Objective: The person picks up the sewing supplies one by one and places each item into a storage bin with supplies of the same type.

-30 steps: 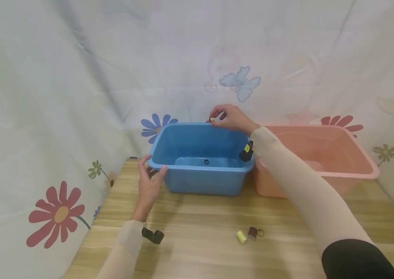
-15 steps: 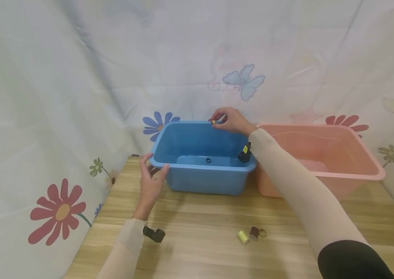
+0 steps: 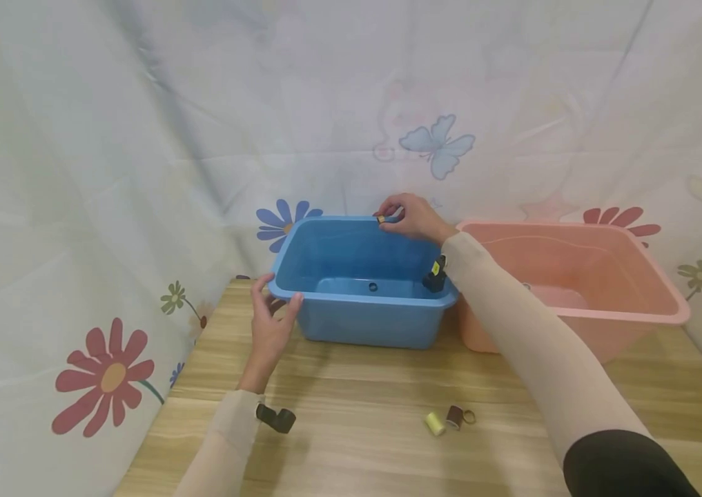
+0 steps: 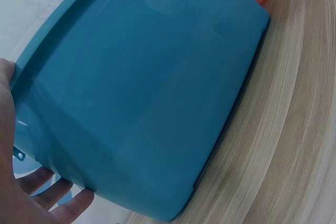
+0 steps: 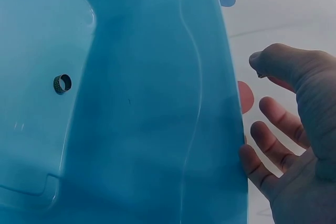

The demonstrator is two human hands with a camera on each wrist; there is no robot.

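Note:
In the head view my left hand (image 3: 271, 331) grips the near left corner of a blue plastic tub (image 3: 366, 324). The left wrist view has its thumb at the rim and several fingers bent under the tub's (image 4: 142, 87) side. Over the far rim, my right hand (image 3: 414, 217) pinches a small gold ring (image 3: 381, 219) between thumb and index finger. From the right wrist that ring is mostly hidden behind the thumb, and the lower fingers of the right hand (image 5: 294, 135) lie right by the rim. A dark patterned ring (image 5: 62, 84) rests on the tub's floor.
A pink tub (image 3: 624, 315) stands against the blue one's right, with a small round item (image 3: 527, 285) inside, partly behind the sleeve. Nearer on the wooden table (image 3: 351, 414) lie a yellow thread spool (image 3: 434, 423), a dark brown spool (image 3: 454, 417) and a gold ring (image 3: 469, 416). A printed curtain (image 3: 326, 103) hangs behind.
The right hand has come down slightly toward the far rim, still pinching the ring. The left hand keeps its grip on the corner. The head view has shifted a little.

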